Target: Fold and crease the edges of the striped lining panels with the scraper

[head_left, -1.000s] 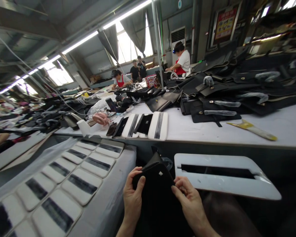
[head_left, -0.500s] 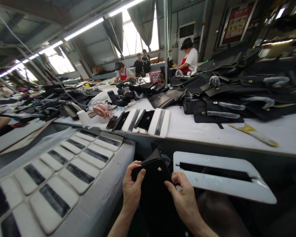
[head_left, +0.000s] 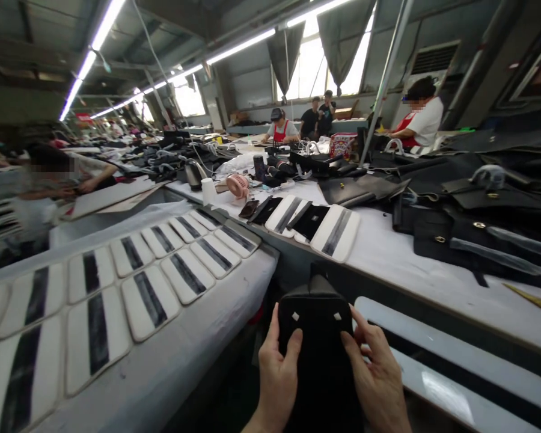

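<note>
Both hands hold a black bag piece [head_left: 318, 355] with rounded top corners and two small pale diamond-shaped patches near its upper edge. My left hand [head_left: 279, 364] is closed on its left edge, thumb on the face below one patch. On the opposite edge, my right hand [head_left: 374, 367] grips it with the thumb below the other patch. A folded dark flap rises behind the top edge. The lower part is lost in shadow. Just right of the piece is a white slotted board [head_left: 415, 325].
At left, a covered table [head_left: 216, 343] bears rows of white rounded panels [head_left: 148, 304] with dark strips. Ahead, a white workbench [head_left: 374, 258] holds more panels, a pink fan [head_left: 237, 186], a kettle [head_left: 195, 174], a paper cup [head_left: 208, 190] and black bags [head_left: 460, 240]. Several people work beyond.
The view has swung left. The black piece now faces me more squarely, and both pale patches show where only one did before. Both hands still hold its edges.
</note>
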{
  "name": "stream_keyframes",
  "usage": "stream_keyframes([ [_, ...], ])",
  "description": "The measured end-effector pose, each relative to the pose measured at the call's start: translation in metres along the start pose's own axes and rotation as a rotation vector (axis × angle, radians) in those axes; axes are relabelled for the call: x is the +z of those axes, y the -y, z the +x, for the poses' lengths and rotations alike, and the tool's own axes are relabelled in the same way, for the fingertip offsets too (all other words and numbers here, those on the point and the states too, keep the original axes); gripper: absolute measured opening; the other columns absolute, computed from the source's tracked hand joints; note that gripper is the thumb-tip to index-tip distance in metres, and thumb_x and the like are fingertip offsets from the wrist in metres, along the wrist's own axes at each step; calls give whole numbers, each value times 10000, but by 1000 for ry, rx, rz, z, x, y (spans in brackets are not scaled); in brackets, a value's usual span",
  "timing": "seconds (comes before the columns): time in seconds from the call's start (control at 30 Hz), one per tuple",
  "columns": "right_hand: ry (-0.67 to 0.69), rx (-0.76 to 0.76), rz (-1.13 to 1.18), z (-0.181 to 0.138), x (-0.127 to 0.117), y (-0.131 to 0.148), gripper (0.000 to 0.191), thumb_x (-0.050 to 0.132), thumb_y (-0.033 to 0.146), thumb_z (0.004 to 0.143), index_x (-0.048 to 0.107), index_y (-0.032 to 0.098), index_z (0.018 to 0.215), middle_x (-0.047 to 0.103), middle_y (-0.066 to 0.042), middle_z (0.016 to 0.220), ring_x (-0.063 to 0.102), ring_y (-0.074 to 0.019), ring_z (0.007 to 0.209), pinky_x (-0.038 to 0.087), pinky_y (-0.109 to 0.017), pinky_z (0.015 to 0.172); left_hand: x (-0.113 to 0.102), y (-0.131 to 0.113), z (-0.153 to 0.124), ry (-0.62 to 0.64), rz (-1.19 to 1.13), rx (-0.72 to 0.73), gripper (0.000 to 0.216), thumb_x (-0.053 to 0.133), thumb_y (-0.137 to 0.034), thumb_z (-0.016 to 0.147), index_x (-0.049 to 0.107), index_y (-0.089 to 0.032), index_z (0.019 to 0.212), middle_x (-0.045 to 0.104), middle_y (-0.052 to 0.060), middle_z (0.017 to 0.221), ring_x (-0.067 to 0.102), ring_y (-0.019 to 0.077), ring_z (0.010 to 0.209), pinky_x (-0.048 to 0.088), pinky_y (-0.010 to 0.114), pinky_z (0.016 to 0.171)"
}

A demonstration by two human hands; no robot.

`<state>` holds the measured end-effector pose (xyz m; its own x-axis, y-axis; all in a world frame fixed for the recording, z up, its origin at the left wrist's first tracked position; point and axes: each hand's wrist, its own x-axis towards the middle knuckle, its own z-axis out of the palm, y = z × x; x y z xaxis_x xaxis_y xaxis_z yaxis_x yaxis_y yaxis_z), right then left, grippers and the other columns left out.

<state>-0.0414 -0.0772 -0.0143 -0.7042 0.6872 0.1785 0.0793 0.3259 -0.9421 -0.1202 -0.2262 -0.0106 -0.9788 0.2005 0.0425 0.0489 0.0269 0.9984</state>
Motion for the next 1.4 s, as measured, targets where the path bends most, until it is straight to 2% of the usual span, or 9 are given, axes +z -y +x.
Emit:
stream_keyframes([
  [0.13,-28,-80,-72,-1,-1,4,501,524,463,932,490,311,1408,538,-52,1049,565,-151,781,517,-222,561,3,3,-4,-73,70,72,605,642,-398,875,463,-255,1435,520,70,1444,454,275,1354,350,421,1154],
  [0.33,-116,-51,-35,-6,-1,2,507,622,490,864,574,268,1317,561,-71,1126,569,-173,828,510,-231,574,4,2,-3,-36,67,59,573,592,-393,909,440,-255,1444,509,67,1456,447,259,1358,341,425,1157],
  [0.5,26,140,185,14,-6,9,365,689,503,811,654,216,1032,616,-39,830,564,-188,706,496,-288,591,4,-4,6,38,36,110,522,658,-343,867,496,-280,1360,583,72,1344,558,265,1215,428,418,1060],
  [0.63,134,-151,67,22,-19,33,167,657,383,865,693,230,808,583,-30,757,540,-195,756,470,-323,703,5,0,11,45,19,139,596,707,-316,822,477,-276,1370,554,88,1355,537,283,1229,406,428,1068],
  [0.77,552,-464,-1,13,-35,47,172,632,241,886,742,330,983,624,-11,727,563,-188,774,480,-333,759,4,9,12,130,-31,168,668,701,-349,824,424,-277,1427,457,98,1461,421,307,1354,318,446,1139],
  [0.8,543,-460,0,14,-38,45,181,634,239,885,743,339,991,631,-13,743,568,-189,792,483,-335,770,4,10,13,161,-46,163,669,692,-360,832,413,-281,1435,447,95,1471,420,307,1355,320,447,1138],
  [0.97,-42,-150,103,33,-26,13,165,659,394,863,755,264,898,599,-73,1231,526,-272,1177,426,-416,994,7,10,17,179,-11,127,579,627,-359,891,401,-316,1422,486,54,1440,466,260,1311,345,425,1122],
  [1.1,-41,24,326,42,-7,1,237,679,449,834,756,249,935,551,-59,1327,526,-259,1213,461,-361,991,11,11,18,105,96,166,524,607,-350,907,452,-316,1406,500,47,1419,453,243,1321,335,416,1138],
  [1.4,-100,197,408,38,3,4,295,727,499,784,760,273,969,565,-9,1312,518,-223,1218,418,-299,1042,14,17,1,-135,150,196,303,659,-334,867,682,-276,1164,637,54,1227,599,234,1147,486,377,1022],
])
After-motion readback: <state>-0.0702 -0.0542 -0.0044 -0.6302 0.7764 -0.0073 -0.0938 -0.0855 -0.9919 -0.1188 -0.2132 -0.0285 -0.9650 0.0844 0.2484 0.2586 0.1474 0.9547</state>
